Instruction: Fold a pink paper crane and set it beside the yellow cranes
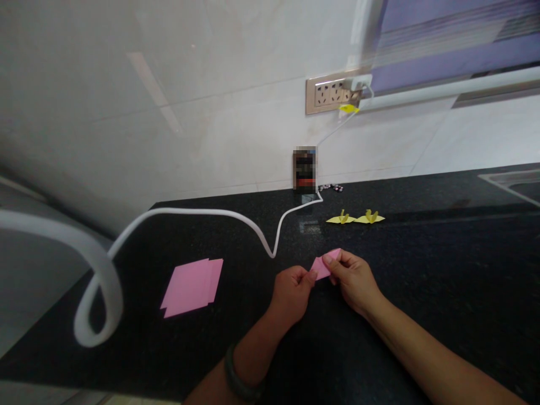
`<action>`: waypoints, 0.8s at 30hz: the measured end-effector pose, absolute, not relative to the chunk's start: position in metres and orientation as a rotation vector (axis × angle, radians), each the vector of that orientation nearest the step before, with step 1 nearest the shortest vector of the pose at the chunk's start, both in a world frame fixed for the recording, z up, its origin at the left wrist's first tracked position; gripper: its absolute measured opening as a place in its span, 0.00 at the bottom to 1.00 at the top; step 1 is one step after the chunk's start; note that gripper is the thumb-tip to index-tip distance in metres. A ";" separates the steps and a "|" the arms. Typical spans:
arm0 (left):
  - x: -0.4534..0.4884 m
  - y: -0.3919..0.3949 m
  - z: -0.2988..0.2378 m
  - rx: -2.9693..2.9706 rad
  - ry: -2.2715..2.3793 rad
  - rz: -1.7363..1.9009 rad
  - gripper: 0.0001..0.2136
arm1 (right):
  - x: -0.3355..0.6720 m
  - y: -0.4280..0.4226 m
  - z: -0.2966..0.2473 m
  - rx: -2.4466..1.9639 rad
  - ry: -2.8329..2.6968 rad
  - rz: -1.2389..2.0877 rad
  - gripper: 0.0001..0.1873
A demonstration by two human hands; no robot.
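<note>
A small folded piece of pink paper [321, 268] is held between my two hands above the dark countertop. My left hand [294, 292] pinches its left corner between thumb and fingers. On the opposite side, my right hand [352, 277] grips the paper with the thumb on top and the fingers behind. Several flat pink paper sheets [189, 287] lie in an uneven stack to the left of my hands. Beyond my right hand sit two yellow folded paper figures [355, 218], side by side and touching or nearly so.
A thick white cable [202, 211] loops across the left of the black countertop [236, 360]. It reaches a blurred-out upright device [304, 170] against the wall. Small dark-and-light beads or pebbles [333, 188] lie beside it. A wall socket [329, 94] holds a white plug [358, 82].
</note>
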State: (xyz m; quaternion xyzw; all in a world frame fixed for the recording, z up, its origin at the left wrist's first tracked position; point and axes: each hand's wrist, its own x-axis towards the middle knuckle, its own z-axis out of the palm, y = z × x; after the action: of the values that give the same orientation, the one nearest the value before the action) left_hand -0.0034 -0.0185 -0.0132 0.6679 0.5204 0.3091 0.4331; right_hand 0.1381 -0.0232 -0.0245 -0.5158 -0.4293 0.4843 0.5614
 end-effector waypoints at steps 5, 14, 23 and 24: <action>-0.004 -0.018 -0.007 1.641 1.287 0.821 0.20 | 0.142 -0.020 -0.024 -1.214 -0.930 1.116 0.14; -0.004 -0.015 -0.012 1.631 1.331 0.911 0.14 | 0.138 -0.026 -0.015 -1.206 -1.104 1.191 0.12; -0.005 -0.018 -0.004 1.895 1.216 0.906 0.14 | 0.135 -0.029 -0.011 -1.156 -1.238 1.191 0.08; -0.004 -0.018 -0.004 1.902 1.216 0.904 0.13 | 0.135 -0.029 -0.012 -1.165 -1.224 1.176 0.09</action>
State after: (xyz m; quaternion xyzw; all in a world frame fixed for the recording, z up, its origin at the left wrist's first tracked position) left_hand -0.0044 -0.0182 -0.0040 0.7334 0.4689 0.3484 0.3475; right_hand 0.1350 -0.0292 -0.0118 -0.4849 -0.5096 0.4894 0.5154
